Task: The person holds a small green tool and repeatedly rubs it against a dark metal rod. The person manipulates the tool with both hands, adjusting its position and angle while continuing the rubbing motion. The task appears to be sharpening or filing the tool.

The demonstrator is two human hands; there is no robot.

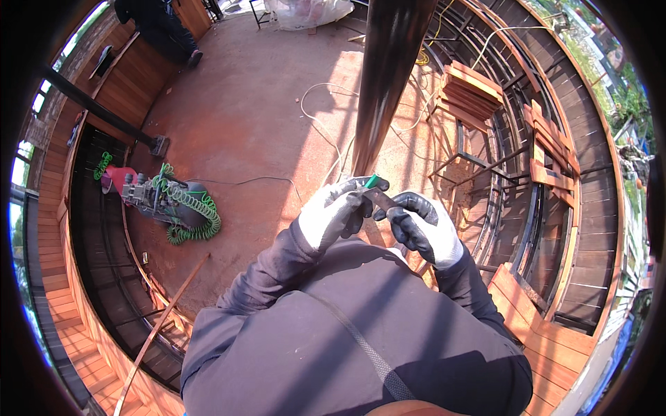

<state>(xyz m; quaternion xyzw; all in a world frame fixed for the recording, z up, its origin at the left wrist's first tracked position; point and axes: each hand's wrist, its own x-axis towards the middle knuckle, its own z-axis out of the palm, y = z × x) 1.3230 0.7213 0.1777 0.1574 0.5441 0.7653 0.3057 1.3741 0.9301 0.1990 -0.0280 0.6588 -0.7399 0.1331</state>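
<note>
Both my hands wear white gloves with black coated fingers and are raised close together in front of my body. My left hand (pixel 331 209) pinches a small green item (pixel 371 182) and a dark, short piece (pixel 381 200), which I cannot make out clearly. My right hand (pixel 423 227) has its fingers curled round the lower end of that dark piece. Just beyond my hands stands a tall dark metal post (pixel 383 83).
A compressor (pixel 159 201) with coiled green hoses sits left. Cords (pixel 316 121) cross the reddish floor (pixel 229 118). Stacked boards (pixel 468 93) and curved metal framing (pixel 499 173) stand right. A long strip (pixel 163 319) leans lower left; a person (pixel 159 31) is at upper left.
</note>
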